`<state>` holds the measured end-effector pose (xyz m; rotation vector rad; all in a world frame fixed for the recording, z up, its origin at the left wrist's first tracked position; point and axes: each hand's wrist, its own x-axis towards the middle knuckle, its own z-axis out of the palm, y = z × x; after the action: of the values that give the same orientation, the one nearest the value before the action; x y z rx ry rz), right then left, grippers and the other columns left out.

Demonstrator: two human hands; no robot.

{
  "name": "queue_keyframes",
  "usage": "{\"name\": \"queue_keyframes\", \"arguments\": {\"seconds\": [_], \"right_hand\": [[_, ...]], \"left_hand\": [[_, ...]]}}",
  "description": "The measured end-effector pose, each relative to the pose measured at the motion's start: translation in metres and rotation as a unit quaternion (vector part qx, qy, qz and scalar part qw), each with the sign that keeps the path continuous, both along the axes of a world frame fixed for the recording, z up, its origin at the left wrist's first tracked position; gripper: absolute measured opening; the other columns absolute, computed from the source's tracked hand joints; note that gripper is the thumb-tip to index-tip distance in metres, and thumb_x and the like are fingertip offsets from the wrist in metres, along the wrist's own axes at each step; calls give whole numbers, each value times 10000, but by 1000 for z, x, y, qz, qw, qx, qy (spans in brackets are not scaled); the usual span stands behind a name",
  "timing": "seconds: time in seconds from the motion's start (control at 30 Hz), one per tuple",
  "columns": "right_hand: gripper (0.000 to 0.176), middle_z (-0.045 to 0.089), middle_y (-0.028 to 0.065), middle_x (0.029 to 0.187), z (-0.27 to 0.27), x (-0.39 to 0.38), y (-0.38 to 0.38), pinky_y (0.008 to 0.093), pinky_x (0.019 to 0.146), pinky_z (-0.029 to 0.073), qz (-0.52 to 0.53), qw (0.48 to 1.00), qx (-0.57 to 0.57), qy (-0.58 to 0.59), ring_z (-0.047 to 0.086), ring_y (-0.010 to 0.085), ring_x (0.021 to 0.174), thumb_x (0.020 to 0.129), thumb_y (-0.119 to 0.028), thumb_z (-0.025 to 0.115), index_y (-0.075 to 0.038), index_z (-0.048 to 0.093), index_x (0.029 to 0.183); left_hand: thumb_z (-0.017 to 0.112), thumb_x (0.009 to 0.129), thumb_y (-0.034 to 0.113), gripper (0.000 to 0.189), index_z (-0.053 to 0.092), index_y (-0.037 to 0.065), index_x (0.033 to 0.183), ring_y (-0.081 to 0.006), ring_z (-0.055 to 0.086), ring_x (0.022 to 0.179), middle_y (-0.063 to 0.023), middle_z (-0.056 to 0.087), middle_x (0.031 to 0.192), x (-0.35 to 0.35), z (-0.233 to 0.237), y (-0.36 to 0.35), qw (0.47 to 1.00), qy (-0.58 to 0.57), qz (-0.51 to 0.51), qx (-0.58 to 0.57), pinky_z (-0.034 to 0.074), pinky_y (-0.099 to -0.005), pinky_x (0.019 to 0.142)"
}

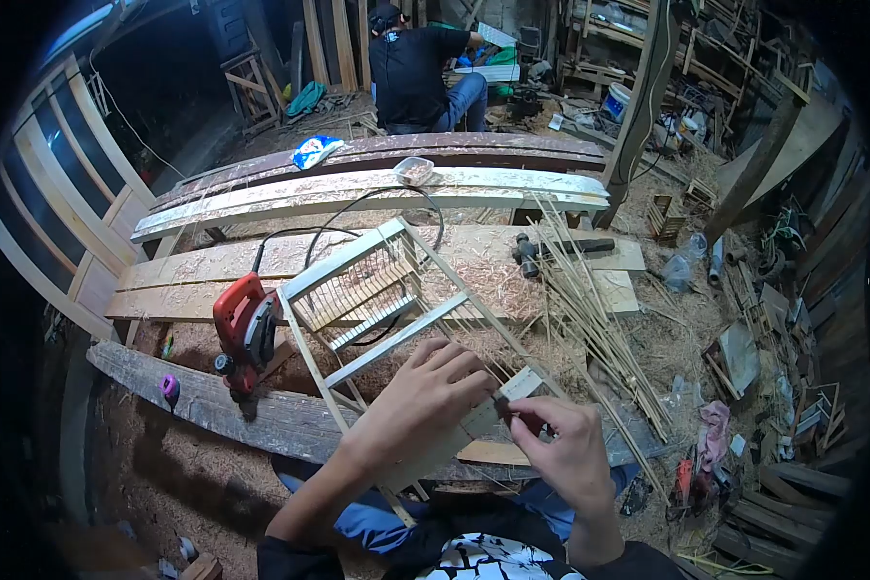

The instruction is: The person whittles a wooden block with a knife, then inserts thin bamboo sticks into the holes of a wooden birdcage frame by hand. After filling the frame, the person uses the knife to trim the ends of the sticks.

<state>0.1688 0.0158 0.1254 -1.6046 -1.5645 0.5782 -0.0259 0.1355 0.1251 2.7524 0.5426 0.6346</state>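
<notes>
A light wooden cage frame with rows of thin bars at its far end leans across the plank in front of me. My left hand lies over its near end, fingers bent and closed by a pale flat wooden piece. At the frame's near right corner, beside a pale wooden block, my right hand pinches thumb and finger together. What sits in that pinch is too small to make out. The left fingertips are close to the right hand's pinch.
A red power planer stands left of the frame, its cable running behind. Thin bamboo sticks and a hammer lie to the right. Shavings cover the planks. A person sits at the back, beyond a plastic tub.
</notes>
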Motion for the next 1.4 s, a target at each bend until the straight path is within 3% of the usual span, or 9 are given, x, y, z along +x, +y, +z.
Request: {"name": "queue_keyframes", "arguments": {"seconds": [0.37, 0.43, 0.47, 0.53, 0.77, 1.07, 1.27, 1.4], "right_hand": [[177, 754, 187, 926, -3, -2, -1, 409, 746, 587, 3, 1000, 9, -1, 757, 331, 839, 900, -45, 750, 1, 747, 1070], [183, 778, 154, 925, -8, -4, -1, 339, 716, 597, -16, 1000, 22, -3, 770, 242, 777, 884, -19, 749, 11, 775, 1062], [183, 778, 154, 925, -7, -4, -2, 339, 716, 597, -16, 1000, 23, -2, 770, 242, 777, 884, -19, 749, 11, 775, 1062], [201, 747, 197, 931, -3, -2, -2, 424, 746, 578, -16, 999, -26, 44, 746, 354, 842, 920, -50, 740, 2, 744, 1115], [200, 745, 202, 1005, -1, 5, 0, 437, 782, 575, 12, 1000, -7, 0, 735, 391, 902, 938, -44, 725, 11, 738, 1129], [219, 730, 208, 1011, -2, 8, 2, 448, 802, 572, 32, 999, 9, 0, 723, 400, 919, 940, -39, 712, 13, 722, 1152], [242, 745, 195, 988, -6, 3, 2, 381, 735, 569, 25, 999, 38, -26, 749, 324, 838, 898, -19, 744, 21, 737, 1136], [252, 755, 167, 953, -3, 2, 0, 340, 675, 562, 14, 999, -29, 30, 738, 218, 756, 909, -58, 766, 4, 751, 1153]], "left_hand": [[730, 855, 144, 267, 662, 85, 1106, -256, 613, 1160, -73, 635, 1091, 0, 0, -3, 1000, -3, 16, 13, 394, -463, 1146], [729, 867, 147, 255, 662, 86, 1105, -256, 613, 1162, -71, 636, 1095, 2, 1, -4, 1000, -2, 17, 6, 393, -463, 1149], [742, 878, 150, 245, 697, 99, 1113, -260, 623, 1167, -64, 657, 1096, 3, 3, -6, 1000, 6, 31, 3, 406, -461, 1143], [754, 889, 154, 237, 732, 111, 1121, -265, 633, 1172, -57, 679, 1098, 3, 6, -5, 999, 17, 46, 6, 419, -460, 1138], [755, 834, 155, 305, 680, 82, 1121, -255, 628, 1175, -76, 657, 1104, 5, 1, -4, 1000, -1, 27, 3, 396, -492, 1155], [777, 768, 127, 374, 732, 97, 1138, -257, 652, 1160, -68, 691, 1111, 9, 5, -4, 999, 24, 35, 12, 420, -458, 1139], [763, 778, 119, 402, 722, 104, 1177, -251, 648, 1169, -60, 686, 1118, 9, 4, -4, 999, 25, 26, 12, 434, -448, 1130], [778, 810, 158, 352, 692, 77, 1142, -271, 624, 1209, -91, 662, 1173, 4, 3, 0, 999, 35, 14, 2, 430, -447, 1127]]}}
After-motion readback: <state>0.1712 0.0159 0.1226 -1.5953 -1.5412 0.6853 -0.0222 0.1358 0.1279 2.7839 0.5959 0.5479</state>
